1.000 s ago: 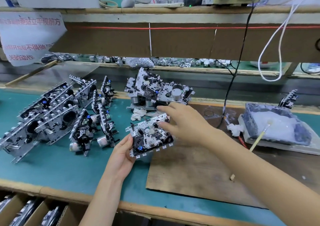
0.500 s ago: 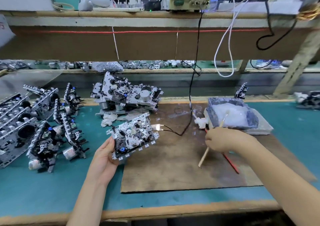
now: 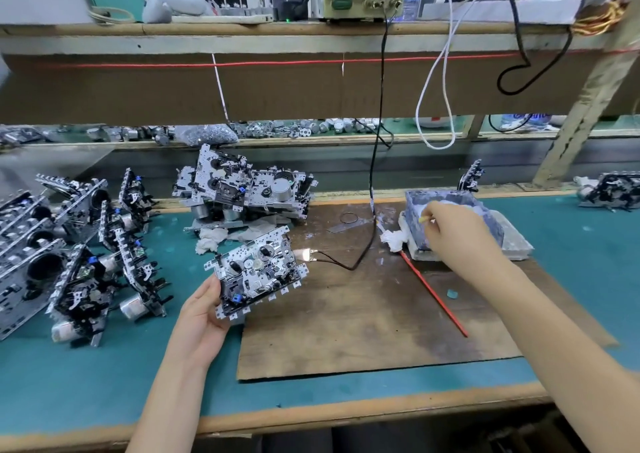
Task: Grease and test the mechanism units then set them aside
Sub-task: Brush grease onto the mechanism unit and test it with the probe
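Through my head camera, the big change is my right grip. A second ago its fingers were touching the mechanism unit. Half a second ago it held the brush low over the brown board. Now it has gone out to 2 o'clock and sits over the grease tub, pinching the brush. Only a little yellow bit of the brush pokes out past my fingers, so I can't see its tip, but I think it is dipping into the white grease. That means I am still loading the brush. This unit has no new grease on it yet, and the test comes after that. My left grip is closed round the lower left edge of the unit and holds it tipped up, face to me, at the left edge of the board, near the middle of the desk. That grip has hardly moved. The shiny clip on the black wire lies just beside the unit at 3 o'clock; I can't tell if they touch. A pile of units sits at 12 o'clock from mine, and rows of units stand at 9 o'clock. My head has turned right, so those rows now sit nearer the left edge.
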Demonstrator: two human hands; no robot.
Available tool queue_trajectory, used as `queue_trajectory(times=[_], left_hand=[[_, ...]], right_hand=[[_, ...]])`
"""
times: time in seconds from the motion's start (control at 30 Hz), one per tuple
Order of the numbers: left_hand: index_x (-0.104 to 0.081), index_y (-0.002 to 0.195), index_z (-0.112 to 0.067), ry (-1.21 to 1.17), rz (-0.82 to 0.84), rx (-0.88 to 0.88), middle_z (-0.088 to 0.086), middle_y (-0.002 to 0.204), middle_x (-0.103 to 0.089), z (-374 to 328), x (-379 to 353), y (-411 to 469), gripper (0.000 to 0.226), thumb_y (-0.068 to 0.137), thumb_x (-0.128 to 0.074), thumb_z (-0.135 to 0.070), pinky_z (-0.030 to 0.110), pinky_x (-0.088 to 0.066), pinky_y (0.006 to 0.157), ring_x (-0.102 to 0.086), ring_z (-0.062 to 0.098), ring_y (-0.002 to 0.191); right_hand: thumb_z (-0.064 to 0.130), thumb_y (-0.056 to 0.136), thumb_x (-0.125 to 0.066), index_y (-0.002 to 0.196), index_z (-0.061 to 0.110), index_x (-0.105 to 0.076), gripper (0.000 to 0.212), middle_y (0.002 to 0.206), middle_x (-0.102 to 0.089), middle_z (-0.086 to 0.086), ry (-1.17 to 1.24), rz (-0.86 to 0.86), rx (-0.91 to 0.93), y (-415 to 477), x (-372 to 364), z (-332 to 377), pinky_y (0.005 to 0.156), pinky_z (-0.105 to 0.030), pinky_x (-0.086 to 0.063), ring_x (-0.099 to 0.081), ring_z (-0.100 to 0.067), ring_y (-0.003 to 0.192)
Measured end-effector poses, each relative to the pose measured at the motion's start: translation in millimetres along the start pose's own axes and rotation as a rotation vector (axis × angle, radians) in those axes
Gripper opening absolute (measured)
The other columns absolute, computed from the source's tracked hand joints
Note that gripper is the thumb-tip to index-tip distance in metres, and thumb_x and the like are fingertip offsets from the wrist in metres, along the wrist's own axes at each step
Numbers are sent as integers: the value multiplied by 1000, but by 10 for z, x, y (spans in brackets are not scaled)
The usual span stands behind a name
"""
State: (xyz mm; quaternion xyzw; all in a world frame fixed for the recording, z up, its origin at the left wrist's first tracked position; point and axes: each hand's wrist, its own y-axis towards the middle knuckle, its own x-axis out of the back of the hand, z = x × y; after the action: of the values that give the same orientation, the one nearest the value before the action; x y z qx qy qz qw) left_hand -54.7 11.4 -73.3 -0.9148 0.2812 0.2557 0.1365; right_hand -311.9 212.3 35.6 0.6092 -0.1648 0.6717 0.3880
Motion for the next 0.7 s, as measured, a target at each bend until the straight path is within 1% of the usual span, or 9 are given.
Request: queue_trajectory(times=[0.1,0.17,0.23,0.33,0.43,0.5,0.57,0.63,0.7], left_hand=[[-79,79,-20,6,-6,3,0,88,-75,-17,-11,-21,47,97,-37,-10,24,-58,60,-71,11,76],[-79,78,-19,8,-15,4,0,86,-75,-28,-25,-35,47,98,-37,-9,24,-58,59,-72,12,74],[-79,76,-18,9,-29,7,1,84,-75,-34,-36,-45,47,98,-38,-9,24,-57,55,-71,12,71],[-77,80,-13,6,-59,19,2,83,-74,-38,-39,-50,43,98,-38,-9,23,-56,51,-71,12,68],[-68,100,-10,32,-56,22,1,85,-74,-46,-27,-54,29,98,-39,-9,23,-57,53,-71,12,70],[-63,106,-8,41,-52,21,1,87,-74,-55,-26,-58,25,97,-40,-10,23,-57,56,-71,12,72],[-62,110,-6,45,-50,19,3,92,-73,-59,-24,-58,26,95,-42,-12,25,-56,60,-70,13,75],[-62,111,-6,45,-51,21,3,94,-73,-63,-20,-59,26,95,-43,-12,25,-56,61,-70,14,77],[-63,110,-7,41,-43,22,3,93,-73,-63,-15,-56,26,93,-44,-13,26,-56,63,-70,14,77]], right_hand=[[7,93,-46,88,-1,-59,16,82,-62,-17,172,-264,152,-42,89,86,60,-34,-30,-49,-30,75],[5,90,-54,84,0,-64,13,73,-64,-11,413,-383,326,-114,177,248,62,-30,-36,-54,-24,70],[8,86,-55,84,9,-67,12,69,-63,2,718,-313,456,-230,253,463,60,-21,-42,-56,-15,65],[12,82,-53,85,28,-63,19,73,-66,7,1002,-62,544,-415,301,773,58,-24,-48,-61,-15,65],[8,80,-54,85,19,-67,17,71,-65,6,956,70,627,-482,248,950,51,-14,-42,-57,-12,61],[2,81,-57,86,12,-69,16,69,-65,3,944,132,652,-470,189,1013,49,-21,-42,-56,-12,59],[1,81,-59,85,11,-70,15,69,-67,-5,926,152,676,-449,136,1064,51,-35,-42,-56,-29,60],[7,78,-56,83,15,-69,16,68,-66,-8,913,142,692,-427,100,1099,50,-34,-39,-52,-33,59],[8,76,-54,82,16,-69,18,67,-66,-9,911,150,701,-407,69,1125,50,-31,-39,-52,-30,58]])
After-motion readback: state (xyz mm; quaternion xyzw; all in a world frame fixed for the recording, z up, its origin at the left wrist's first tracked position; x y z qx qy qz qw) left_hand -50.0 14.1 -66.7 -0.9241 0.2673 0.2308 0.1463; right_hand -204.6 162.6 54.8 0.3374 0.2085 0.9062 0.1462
